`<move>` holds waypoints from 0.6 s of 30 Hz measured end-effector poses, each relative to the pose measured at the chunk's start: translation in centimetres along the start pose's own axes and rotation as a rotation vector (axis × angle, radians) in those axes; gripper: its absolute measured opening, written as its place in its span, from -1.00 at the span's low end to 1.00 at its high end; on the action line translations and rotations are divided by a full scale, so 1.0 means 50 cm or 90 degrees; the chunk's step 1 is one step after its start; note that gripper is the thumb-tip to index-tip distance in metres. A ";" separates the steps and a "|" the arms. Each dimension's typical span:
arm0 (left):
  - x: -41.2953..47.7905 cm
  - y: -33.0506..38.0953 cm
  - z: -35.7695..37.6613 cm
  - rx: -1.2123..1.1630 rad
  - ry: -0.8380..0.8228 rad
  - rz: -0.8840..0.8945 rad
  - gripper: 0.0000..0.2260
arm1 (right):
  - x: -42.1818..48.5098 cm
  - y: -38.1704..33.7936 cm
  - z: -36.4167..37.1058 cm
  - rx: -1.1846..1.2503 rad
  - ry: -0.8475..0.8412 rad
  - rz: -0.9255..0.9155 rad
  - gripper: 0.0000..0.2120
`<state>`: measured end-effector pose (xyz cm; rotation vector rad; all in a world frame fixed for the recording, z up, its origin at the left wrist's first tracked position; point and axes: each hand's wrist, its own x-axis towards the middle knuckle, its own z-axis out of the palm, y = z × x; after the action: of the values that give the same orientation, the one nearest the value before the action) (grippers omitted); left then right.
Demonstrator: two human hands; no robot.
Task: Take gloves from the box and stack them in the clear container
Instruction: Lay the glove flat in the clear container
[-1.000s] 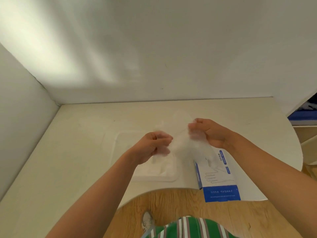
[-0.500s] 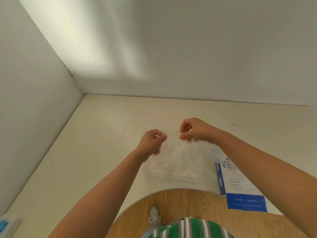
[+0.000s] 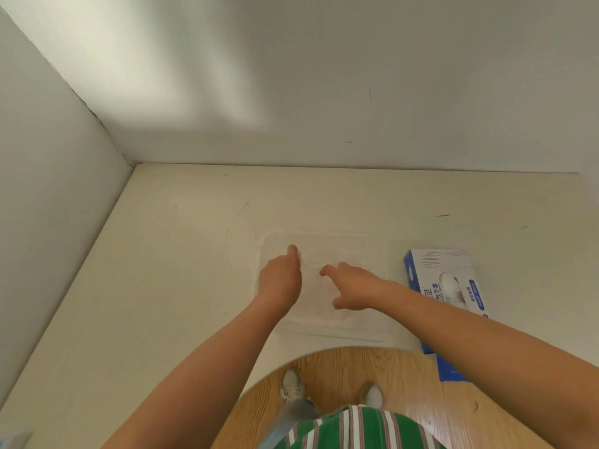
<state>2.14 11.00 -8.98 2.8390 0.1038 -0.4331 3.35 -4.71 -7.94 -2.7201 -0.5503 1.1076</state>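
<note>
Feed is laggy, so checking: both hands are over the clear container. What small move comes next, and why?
Probably lift the right hand toward the glove box beside the clear container for another glove. It and the left hand lie open over the container, gripping nothing, so placing looks finished.

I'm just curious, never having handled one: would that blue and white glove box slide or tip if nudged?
Probably slides: the glove box looks like thin cardboard lying flat on the table. Its near end seems to overhang the edge, so a push toward the person might tip it off.
</note>
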 end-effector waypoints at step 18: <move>0.031 -0.018 0.054 0.039 -0.283 -0.016 -0.02 | 0.056 0.013 0.041 0.100 0.013 0.056 -0.19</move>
<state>2.76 11.18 -12.14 2.7241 0.0378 -1.0719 3.93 -4.23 -11.39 -2.6384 -0.3270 1.0922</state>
